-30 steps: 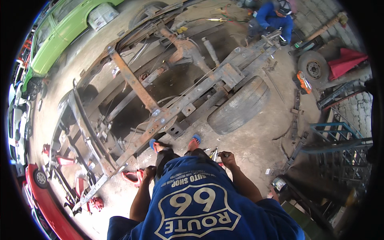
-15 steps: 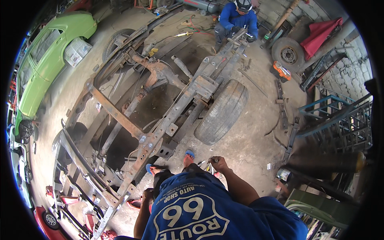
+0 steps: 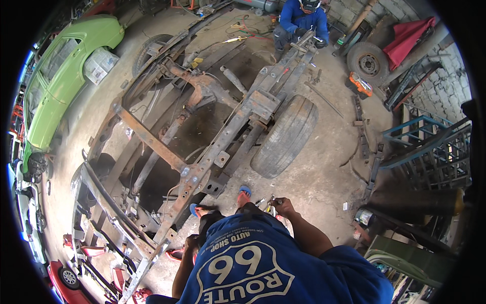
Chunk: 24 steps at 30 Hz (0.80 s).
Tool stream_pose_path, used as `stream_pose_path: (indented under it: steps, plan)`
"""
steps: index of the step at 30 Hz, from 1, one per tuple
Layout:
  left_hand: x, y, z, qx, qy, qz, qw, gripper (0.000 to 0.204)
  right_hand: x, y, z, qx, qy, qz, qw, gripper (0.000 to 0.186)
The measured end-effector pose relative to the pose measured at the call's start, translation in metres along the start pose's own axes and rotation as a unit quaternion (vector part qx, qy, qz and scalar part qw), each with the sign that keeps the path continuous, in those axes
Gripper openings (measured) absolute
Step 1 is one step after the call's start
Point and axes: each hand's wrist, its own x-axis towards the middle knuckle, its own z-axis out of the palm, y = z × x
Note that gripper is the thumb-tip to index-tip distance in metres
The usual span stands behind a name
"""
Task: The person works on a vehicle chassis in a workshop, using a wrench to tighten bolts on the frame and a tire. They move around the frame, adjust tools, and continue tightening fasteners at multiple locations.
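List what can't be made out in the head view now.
All head view:
- Left hand: small and dark; can't tell whether it holds anything.
- Right hand: curled fingers hide its palm.
- Small shiny items near it: too small to identify.
- Red car: cut off by the dark lens rim.
- Grey tank: cut off by the top edge.

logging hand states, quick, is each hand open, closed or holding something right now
Left hand: cannot tell, too small and dark.
Right hand: curled, but cannot tell whether it holds anything.
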Motion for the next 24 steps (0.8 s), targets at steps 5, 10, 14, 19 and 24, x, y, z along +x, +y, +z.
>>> stream_pose_path:
  steps: [5,10,14,19,24]
  plan:
    - [0.006,-0.012,0.007,0.019,0.008,0.004,1.000,0.032,-0.004,-0.011,-0.009,-0.028,-0.019,0.061,0.998,0.032]
    - [-0.002,-0.009,0.013,-0.005,0.004,-0.035,0.999,0.034,-0.007,-0.021,-0.010,-0.057,-0.009,0.033,0.998,0.030]
    - [-0.006,-0.004,0.017,0.039,0.001,0.001,0.999,0.033,-0.003,-0.020,-0.007,-0.036,-0.036,-0.009,0.999,0.030]
    - [-0.033,0.017,0.013,0.028,-0.031,-0.112,0.993,0.042,0.001,-0.079,0.006,-0.127,-0.093,-0.127,0.979,0.023]
    - [-0.058,0.059,-0.003,-0.142,-0.011,-0.150,0.978,0.041,-0.040,-0.212,0.031,-0.203,-0.213,-0.232,0.927,0.022]
